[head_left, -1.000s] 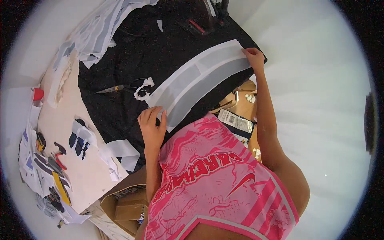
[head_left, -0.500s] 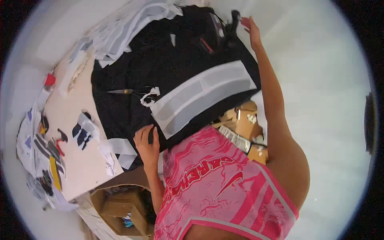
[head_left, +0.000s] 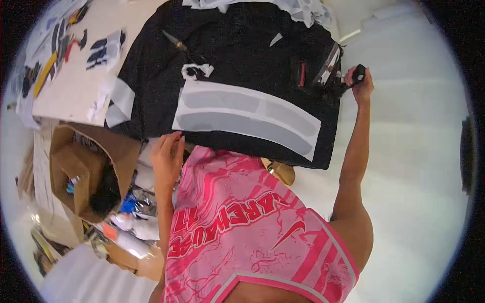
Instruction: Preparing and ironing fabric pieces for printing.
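My right hand (head_left: 361, 85) is closed round a black handle (head_left: 358, 74) at the right edge of a black cloth (head_left: 242, 60). Whether the handle joins the dark object beside it, with its red stripe and shiny side, I cannot make out. Along the cloth's near edge, my left hand (head_left: 168, 155) rests with fingers loosely bent and thumb a little apart, holding nothing visible. A white sheet with long curved grey pieces (head_left: 247, 111) lies between my hands. Beyond it are scissors (head_left: 175, 41) and a crumpled white scrap (head_left: 197, 70).
White and grey scraps (head_left: 283, 7) lie along the far edge. Tools, including a yellow-handled one (head_left: 45, 73), lie on the pale table at far left. An opened cardboard box (head_left: 126, 149) stands below the table's left part, near bags and clutter.
My right hand has come nearer and closed on the black handle from an open reach. My left hand has slid back to the cloth's near edge. The view has turned and shifted.
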`<state>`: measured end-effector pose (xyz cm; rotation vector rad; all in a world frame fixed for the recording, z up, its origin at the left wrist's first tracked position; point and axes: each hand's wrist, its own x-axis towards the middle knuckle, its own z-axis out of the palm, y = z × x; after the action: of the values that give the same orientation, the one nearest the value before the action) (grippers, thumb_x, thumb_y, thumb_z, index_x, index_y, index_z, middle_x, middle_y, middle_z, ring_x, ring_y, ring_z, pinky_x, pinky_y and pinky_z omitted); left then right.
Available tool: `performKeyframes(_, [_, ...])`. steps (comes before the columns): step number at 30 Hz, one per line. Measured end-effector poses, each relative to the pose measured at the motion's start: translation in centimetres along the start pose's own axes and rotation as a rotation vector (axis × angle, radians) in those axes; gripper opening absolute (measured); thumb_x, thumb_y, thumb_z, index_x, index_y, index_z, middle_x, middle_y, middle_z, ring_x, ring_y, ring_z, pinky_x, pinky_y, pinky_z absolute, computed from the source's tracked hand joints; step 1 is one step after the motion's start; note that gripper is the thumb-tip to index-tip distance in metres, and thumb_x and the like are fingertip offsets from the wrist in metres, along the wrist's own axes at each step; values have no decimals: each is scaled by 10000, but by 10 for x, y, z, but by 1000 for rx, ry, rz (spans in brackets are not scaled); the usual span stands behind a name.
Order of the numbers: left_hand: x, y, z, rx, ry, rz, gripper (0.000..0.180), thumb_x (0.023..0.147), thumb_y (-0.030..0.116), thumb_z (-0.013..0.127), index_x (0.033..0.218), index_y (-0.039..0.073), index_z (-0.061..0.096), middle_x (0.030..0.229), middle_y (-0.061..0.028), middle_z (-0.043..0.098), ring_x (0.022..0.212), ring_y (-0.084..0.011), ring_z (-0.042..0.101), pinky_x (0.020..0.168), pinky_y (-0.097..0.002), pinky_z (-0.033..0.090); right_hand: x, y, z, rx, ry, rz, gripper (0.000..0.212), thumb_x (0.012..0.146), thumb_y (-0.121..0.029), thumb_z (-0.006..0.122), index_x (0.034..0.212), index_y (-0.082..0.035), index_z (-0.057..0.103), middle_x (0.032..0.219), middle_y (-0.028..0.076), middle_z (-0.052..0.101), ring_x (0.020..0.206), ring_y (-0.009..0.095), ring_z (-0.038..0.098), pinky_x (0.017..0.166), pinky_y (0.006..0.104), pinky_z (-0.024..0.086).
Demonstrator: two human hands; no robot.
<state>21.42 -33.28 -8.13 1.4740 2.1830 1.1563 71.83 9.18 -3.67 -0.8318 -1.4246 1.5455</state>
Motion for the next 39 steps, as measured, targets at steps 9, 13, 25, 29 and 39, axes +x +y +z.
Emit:
performKeyframes(9, [-72,33,21,-72,129,103,161,901,54,733,1056,12,725,970,-168,717,877,-351,699,788,-412,546,-11,-45,68,-158,-144,229,556,1052,-539,438,851,-36,563,621,27,478,485,122,400,503,279,351])
performKeyframes(13, [-92,13,16,-44,134,39,156,908,50,734,1054,-7,730,956,-156,728,863,-274,702,787,-354,540,-26,-71,121,-353,-267,371,518,1033,-530,515,870,-46,599,585,9,482,447,97,398,456,258,325])
performKeyframes(25, [-126,-2,55,-100,130,-150,159,904,104,743,1030,9,721,1018,-147,715,954,-331,693,846,-404,540,-91,-20,240,-1089,-498,103,476,1030,-423,634,870,24,660,585,75,492,548,104,522,499,321,376])
performKeyframes(29, [-98,-11,65,171,195,101,360,889,191,768,1218,69,690,1283,-151,642,1234,-358,576,1039,-504,424,-86,-4,250,-1160,-529,-46,455,1025,-382,639,998,69,695,750,254,652,636,255,597,629,414,456])
performKeyframes(39, [-41,-38,82,217,172,144,674,913,364,747,1489,104,512,1470,-178,504,1402,-397,424,1184,-587,255,-69,7,295,-1255,-549,138,481,1024,-401,629,1014,72,713,834,290,680,669,322,604,678,422,482])
